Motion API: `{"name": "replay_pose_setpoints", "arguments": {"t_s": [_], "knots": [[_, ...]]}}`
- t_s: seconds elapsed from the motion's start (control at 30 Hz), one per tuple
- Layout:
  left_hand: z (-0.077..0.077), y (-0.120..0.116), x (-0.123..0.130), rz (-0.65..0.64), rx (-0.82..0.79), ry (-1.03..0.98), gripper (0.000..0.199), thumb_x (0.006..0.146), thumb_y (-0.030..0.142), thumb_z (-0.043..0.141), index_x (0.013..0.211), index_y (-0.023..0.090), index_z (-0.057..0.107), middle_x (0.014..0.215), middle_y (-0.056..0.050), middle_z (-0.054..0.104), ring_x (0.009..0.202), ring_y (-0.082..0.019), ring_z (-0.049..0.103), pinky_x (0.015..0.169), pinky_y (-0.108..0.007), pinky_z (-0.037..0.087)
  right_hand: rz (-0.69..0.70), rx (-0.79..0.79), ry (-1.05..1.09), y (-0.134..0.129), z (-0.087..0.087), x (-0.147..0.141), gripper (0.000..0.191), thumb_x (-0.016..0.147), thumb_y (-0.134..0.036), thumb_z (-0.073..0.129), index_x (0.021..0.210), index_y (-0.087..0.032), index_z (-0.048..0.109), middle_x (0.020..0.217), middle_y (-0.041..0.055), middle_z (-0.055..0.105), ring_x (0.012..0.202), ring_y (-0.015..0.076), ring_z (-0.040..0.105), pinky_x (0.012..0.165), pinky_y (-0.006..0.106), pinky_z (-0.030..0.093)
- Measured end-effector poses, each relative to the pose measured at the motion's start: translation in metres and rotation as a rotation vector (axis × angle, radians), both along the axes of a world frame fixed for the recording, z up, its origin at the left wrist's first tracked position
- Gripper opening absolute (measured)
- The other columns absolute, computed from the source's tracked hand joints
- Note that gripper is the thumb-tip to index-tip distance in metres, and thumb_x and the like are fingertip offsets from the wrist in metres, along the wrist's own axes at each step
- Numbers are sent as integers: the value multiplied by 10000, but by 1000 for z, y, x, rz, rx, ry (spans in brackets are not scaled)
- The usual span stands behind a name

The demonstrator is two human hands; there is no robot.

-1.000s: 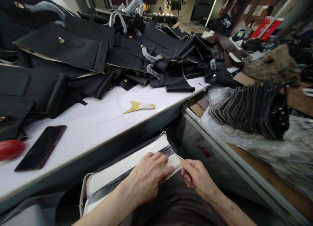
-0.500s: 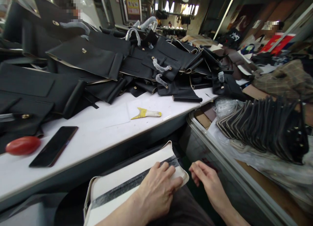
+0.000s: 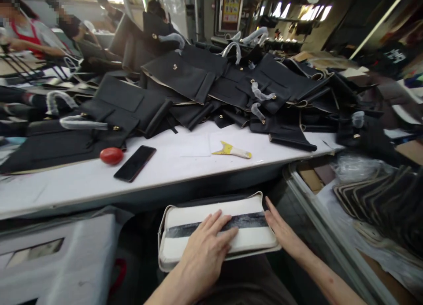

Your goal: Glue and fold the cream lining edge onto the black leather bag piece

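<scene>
A white panel with a dark band across it [image 3: 188, 251] lies over the lap, its edges raised and piped. My left hand [image 3: 211, 241] rests flat on top of it, fingers spread over the dark band. At the panel's right end, my right hand [image 3: 280, 230] lies against the edge with its fingers stretched out. Beyond the panel, on the white table [image 3: 172, 164], are a yellow and white forked tool [image 3: 231, 150], a black phone [image 3: 135, 163] and a red oval object [image 3: 111, 156].
Black leather pieces [image 3: 185, 71] with wrapped handles are heaped along the table's back. To the right, a glass-sided bin [image 3: 317, 217] bears a row of dark piped panels [image 3: 380, 203]. A grey covered surface [image 3: 82, 252] stands at the lower left. People sit at the far left.
The view has swung left. My right hand, formerly apart from the panel with curled fingers, now lies along its right edge. The panel sits more level, my left hand still on it.
</scene>
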State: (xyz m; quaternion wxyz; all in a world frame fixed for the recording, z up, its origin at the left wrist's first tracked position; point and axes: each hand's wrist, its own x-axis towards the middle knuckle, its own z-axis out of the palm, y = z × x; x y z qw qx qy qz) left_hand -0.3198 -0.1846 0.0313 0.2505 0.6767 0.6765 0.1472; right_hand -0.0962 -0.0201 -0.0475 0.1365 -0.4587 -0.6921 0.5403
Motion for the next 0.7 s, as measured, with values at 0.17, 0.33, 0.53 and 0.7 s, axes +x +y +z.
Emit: {"name": "replay_pose_setpoints", "arguments": {"t_s": [0.17, 0.33, 0.53, 0.7], "knots": [[-1, -28, -17, 111, 42, 12, 437, 890, 166, 600, 1313, 257, 537, 1495, -25, 423, 1418, -236, 306, 1198, -502, 271, 55, 595, 21, -16, 53, -24, 401, 974, -470, 523, 1298, -236, 542, 1332, 82, 533, 1224, 246, 503, 1087, 400, 403], [-1, -35, -15, 196, 102, -31, 381, 871, 165, 647, 1238, 233, 572, 1414, -48, 496, 1351, -245, 393, 1172, -486, 302, 678, 784, -25, -28, 66, -56, 440, 990, -330, 514, 1419, -238, 474, 1468, 86, 412, 1345, 271, 379, 1125, 452, 363], [3, -42, -22, 210, 131, -64, 365, 829, 143, 697, 1170, 235, 603, 1304, -57, 520, 1245, -246, 453, 1080, -427, 378, 875, 822, -117, -15, 47, -57, 548, 953, -414, 582, 1452, -229, 452, 1513, 108, 332, 1381, 300, 308, 1122, 479, 351], [9, -62, -36, 218, 102, -65, 275, 868, 138, 655, 1115, 254, 614, 1156, -34, 547, 1115, -228, 489, 991, -420, 410, 911, 816, -167, -18, 56, -60, 563, 922, -347, 625, 1445, -223, 456, 1502, 114, 333, 1366, 300, 310, 1108, 484, 345]]}}
